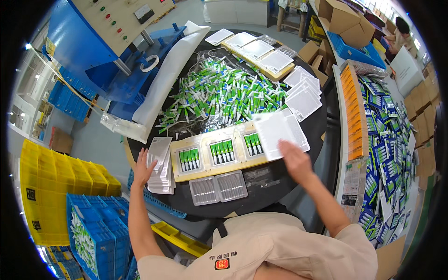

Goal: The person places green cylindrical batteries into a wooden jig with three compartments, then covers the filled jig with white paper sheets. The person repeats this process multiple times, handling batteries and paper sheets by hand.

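A cream-coloured fixture (219, 171) lies across the near side of the round black table. Its three recesses hold rows of green-and-white tubes (189, 158). My right hand (296, 161) grips a white card (275, 135) by its near right edge, over the fixture's right end; the card is slightly blurred and its fingers' undersides are hidden. At the fixture's left end, my left hand (143, 171) has its fingers spread, with the thumb at the edge of a stack of white cards (161, 179). Clear plastic blister trays (218, 188) lie in front of the fixture.
Loose tubes (224, 93) heap behind the fixture. A second fixture (256, 53) with white cards stands at the far side; fanned cards (303, 95) lie right. A blue press (116, 70) stands left, near yellow crates (60, 186) and blue crates (100, 228). Packaged tubes (385, 154) fill the right side.
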Action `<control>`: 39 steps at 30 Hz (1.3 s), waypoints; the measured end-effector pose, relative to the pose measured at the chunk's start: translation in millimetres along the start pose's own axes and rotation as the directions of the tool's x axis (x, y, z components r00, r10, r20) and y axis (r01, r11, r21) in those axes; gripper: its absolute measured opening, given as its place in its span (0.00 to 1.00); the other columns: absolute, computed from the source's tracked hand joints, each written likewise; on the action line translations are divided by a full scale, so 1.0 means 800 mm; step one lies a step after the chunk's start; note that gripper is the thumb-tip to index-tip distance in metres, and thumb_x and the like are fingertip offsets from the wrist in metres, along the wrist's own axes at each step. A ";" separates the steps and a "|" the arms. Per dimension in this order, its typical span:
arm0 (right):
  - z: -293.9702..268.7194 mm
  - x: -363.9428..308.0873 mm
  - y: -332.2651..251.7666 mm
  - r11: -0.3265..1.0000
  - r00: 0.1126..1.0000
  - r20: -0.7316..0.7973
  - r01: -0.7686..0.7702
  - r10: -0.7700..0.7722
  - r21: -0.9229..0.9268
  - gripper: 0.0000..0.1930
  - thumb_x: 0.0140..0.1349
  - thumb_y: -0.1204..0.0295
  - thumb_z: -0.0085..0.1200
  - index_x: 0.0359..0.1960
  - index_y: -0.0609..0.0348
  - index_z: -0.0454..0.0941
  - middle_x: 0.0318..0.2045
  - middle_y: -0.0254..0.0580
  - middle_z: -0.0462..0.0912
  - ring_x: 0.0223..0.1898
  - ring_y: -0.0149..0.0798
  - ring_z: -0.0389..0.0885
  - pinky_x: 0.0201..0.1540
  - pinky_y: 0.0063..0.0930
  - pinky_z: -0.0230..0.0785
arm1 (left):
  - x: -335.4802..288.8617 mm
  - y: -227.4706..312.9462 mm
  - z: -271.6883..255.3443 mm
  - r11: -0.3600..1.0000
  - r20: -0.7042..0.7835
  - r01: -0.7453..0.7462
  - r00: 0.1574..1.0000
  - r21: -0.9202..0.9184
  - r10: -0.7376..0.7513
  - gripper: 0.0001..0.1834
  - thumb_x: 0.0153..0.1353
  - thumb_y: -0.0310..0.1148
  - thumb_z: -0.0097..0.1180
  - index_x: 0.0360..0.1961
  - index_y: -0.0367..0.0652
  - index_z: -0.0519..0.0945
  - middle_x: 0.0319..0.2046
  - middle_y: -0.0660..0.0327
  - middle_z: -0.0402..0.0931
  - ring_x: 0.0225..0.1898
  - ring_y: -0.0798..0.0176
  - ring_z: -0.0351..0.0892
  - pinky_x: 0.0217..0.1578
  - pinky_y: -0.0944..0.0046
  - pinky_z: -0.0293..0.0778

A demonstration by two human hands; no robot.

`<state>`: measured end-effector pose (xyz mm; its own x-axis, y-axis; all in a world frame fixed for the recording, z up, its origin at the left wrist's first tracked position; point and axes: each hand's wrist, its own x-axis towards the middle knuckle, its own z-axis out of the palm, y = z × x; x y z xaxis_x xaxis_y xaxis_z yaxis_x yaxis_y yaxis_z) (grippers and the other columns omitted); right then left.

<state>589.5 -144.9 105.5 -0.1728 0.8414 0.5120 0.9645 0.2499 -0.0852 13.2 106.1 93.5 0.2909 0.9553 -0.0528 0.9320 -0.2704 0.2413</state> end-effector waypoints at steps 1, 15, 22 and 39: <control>0.014 0.003 -0.027 1.000 0.999 0.035 0.026 -0.026 -0.012 0.22 0.59 0.77 0.52 0.57 0.69 0.78 0.58 0.49 0.82 0.59 0.46 0.81 0.63 0.38 0.73 | 0.004 -0.006 0.002 1.000 0.085 0.013 0.996 0.024 -0.015 0.42 0.67 0.54 0.57 0.75 0.45 0.61 0.77 0.54 0.53 0.79 0.46 0.47 0.74 0.38 0.44; 0.031 0.006 -0.063 0.977 0.898 0.439 -0.078 -0.017 0.197 0.29 0.57 0.78 0.56 0.64 0.59 0.73 0.70 0.49 0.68 0.71 0.48 0.67 0.71 0.47 0.63 | -0.006 0.015 -0.005 0.952 0.326 -0.265 0.923 0.155 0.204 0.47 0.58 0.55 0.66 0.70 0.36 0.66 0.71 0.45 0.61 0.74 0.46 0.57 0.74 0.40 0.47; 0.046 -0.026 0.075 0.919 0.724 0.565 -0.319 0.395 -0.233 0.52 0.41 0.80 0.69 0.73 0.61 0.58 0.75 0.55 0.57 0.76 0.52 0.57 0.76 0.51 0.52 | 0.007 0.037 -0.019 0.744 0.067 -0.540 0.824 0.394 0.563 0.15 0.68 0.35 0.56 0.48 0.33 0.77 0.46 0.50 0.82 0.51 0.49 0.82 0.61 0.49 0.72; -0.036 0.049 -0.030 0.978 0.980 -0.026 -0.197 0.195 -0.075 0.22 0.59 0.79 0.50 0.56 0.66 0.79 0.55 0.53 0.83 0.58 0.50 0.82 0.61 0.39 0.75 | -0.114 0.284 0.098 0.499 0.200 -0.677 0.680 0.541 0.706 0.18 0.61 0.31 0.52 0.41 0.21 0.80 0.38 0.28 0.82 0.44 0.35 0.86 0.63 0.35 0.69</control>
<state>565.3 -131.3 152.1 0.0240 0.8611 0.5079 0.9919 0.0429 -0.1197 215.4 -51.8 76.9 0.8986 0.4347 -0.0590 0.3852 -0.8462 -0.3682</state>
